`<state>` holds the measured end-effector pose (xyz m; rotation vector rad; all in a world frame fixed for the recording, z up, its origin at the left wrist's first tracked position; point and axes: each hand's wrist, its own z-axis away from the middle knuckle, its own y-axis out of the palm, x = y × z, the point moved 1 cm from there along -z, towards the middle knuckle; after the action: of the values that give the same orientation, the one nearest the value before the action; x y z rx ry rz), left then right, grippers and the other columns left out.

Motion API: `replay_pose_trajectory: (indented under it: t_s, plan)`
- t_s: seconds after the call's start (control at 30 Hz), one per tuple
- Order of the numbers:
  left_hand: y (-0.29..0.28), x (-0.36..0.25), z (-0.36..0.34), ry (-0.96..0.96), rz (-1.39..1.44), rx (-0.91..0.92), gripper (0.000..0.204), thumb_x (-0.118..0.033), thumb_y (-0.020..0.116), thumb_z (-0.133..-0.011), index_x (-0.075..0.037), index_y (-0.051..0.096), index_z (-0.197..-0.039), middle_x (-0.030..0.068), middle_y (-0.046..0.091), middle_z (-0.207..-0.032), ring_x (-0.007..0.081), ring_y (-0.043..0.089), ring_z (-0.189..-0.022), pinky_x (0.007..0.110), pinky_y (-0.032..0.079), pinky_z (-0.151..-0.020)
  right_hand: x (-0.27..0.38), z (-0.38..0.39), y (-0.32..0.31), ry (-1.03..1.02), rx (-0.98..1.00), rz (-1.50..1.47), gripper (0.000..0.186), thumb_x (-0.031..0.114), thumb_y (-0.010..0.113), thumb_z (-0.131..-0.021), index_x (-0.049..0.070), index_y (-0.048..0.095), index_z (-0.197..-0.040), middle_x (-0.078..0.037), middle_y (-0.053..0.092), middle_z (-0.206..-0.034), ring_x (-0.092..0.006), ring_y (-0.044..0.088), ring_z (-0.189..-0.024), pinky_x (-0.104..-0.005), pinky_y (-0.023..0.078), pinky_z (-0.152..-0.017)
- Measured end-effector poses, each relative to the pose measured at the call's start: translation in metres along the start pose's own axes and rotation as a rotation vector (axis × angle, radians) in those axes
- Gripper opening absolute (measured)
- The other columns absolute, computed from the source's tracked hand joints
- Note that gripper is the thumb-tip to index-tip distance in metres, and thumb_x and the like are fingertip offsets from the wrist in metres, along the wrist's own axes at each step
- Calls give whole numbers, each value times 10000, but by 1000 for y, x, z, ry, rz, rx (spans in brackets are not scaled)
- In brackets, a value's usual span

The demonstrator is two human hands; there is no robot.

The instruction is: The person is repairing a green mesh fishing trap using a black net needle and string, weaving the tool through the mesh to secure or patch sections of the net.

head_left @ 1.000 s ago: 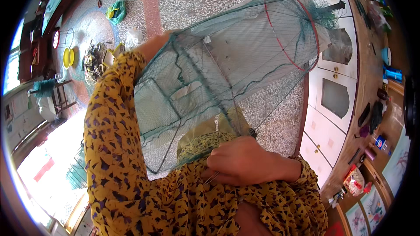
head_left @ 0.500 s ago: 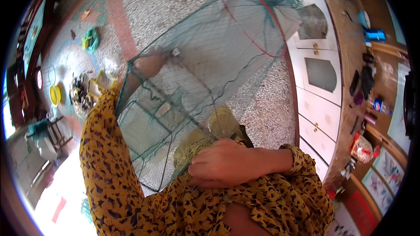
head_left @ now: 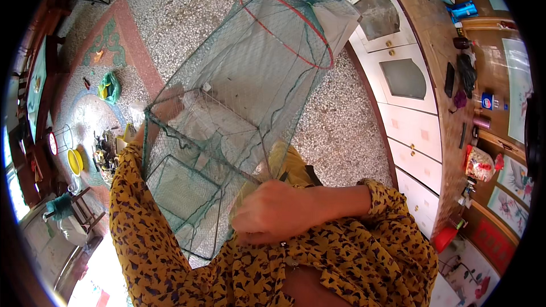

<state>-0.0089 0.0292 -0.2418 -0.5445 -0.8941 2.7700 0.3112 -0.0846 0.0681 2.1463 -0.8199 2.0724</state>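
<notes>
A long fish trap of green netting (head_left: 244,88) over dark wire frames stretches from my lap toward the far right. A red ring (head_left: 284,40) shapes its far part, and its far end is bunched together. My right hand (head_left: 276,210) is closed in a fist on the trap's near edge, close to my waist. On the trap's left side my left hand (head_left: 169,102) shows dimly through the mesh, beside a frame corner; its fingers cannot be made out. A mesh panel with a dark border (head_left: 182,187) lies in the trap's near part.
White cabinets (head_left: 406,131) under a cluttered wooden counter (head_left: 441,96) run along the right. On the speckled floor (head_left: 335,131) at left are a green plastic bag (head_left: 109,88), a yellow bowl (head_left: 74,162) and a heap of small dark things (head_left: 104,150). A stool (head_left: 85,210) stands at lower left.
The trap's far end and red ring have shifted left and slightly down in view. My left hand has moved left and a little down; my right fist stays on the near edge.
</notes>
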Motion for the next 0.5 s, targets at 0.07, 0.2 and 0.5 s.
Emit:
replay_pose_trajectory:
  t_s: [0.07, 0.2, 0.5]
  plan:
    - [-22, 4, 21, -42, 172, -122, 219, -89, 519, -881, 3, 609, -1058, 89, 630, -866, 229, 603, -772, 343, 495, -673, -6, 0, 1, -21, -63, 11, 241, 232, 631, -797, 92, 476, -677, -45, 475, -587, -252, 534, -527, -376, 418, -470]
    - [-83, -6, 106, -214, 1232, -504, 184, -63, 535, -851, 15, 627, -991, 50, 588, -804, 159, 534, -678, 290, 456, -605, -13, -8, -7, 7, -16, 49, 252, 262, 636, -806, 100, 488, -683, -49, 480, -566, -251, 526, -507, -364, 409, -459]
    - [-82, -87, 228, 542, 2779, -341, 132, -49, 474, -822, 1, 495, -942, 17, 354, -745, 137, 319, -663, 273, 284, -556, -49, -32, -45, 168, -19, 90, 355, 285, 744, -780, 87, 490, -631, -24, 480, -537, -128, 448, -465, -292, 327, -442]
